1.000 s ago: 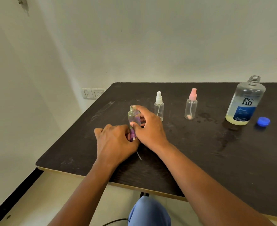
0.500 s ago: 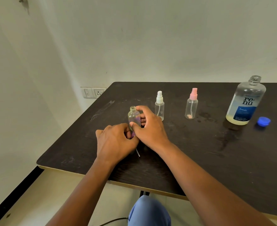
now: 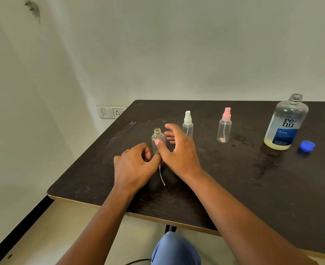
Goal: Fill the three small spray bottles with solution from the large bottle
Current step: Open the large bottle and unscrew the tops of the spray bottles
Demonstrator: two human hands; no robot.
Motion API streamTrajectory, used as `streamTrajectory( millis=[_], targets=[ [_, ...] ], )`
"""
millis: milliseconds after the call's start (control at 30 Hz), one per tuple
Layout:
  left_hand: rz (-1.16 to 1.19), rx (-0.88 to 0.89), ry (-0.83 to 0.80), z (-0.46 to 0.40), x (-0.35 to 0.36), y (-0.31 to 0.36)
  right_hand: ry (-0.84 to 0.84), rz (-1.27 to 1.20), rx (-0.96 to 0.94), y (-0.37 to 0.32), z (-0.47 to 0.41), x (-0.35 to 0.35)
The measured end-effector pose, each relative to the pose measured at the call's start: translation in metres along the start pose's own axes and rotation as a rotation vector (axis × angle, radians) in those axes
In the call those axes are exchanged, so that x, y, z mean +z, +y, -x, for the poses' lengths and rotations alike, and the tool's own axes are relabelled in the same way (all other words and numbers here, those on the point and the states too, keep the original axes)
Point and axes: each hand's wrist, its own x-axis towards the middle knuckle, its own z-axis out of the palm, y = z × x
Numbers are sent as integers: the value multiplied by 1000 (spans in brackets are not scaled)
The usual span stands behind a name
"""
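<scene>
Here the uncapped small clear plastic spray bottle (image 3: 158,140) stands upright on the dark table (image 3: 234,178) between both hands, right hand (image 3: 179,150) spread loose around it, left hand (image 3: 135,165) pinching its removed pump with trailing dip tube (image 3: 162,177), presumably freeing the neck for the large open solution bottle (image 3: 286,123) far right.

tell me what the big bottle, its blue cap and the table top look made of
Large bottle: likely clear glossy plastic; the yellowish liquid shows through it. Blue cap: opaque plastic, probably, with a slight sheen. Table: looks like dark wood-grain laminate over board; a pale edge shows along the front, and the surface is scuffed matte.
</scene>
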Motion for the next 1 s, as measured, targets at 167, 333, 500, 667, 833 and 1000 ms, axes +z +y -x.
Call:
streamTrajectory(
  millis=[167, 333, 500, 667, 833, 1000],
  targets=[
    [168, 54, 215, 5, -3, -2, 80, 78, -160, -8, 3, -10],
    [410, 117, 279, 7, -4, 0, 335, 132, -357, -16, -1, -26],
    [475, 302, 318, -8, -22, 34, 471, 236, -403, -6, -6, -50],
    [250, 359, 178, -58, -30, 88, 389, 339, -353, 11, -17, -64],
    [-122, 319, -204, -102, -12, 119, 248, 326, -203, 23, -16, -54],
    [-383, 286, -280, -109, 11, 128, 152, 310, 47, 38, -22, -51]
  ],
)
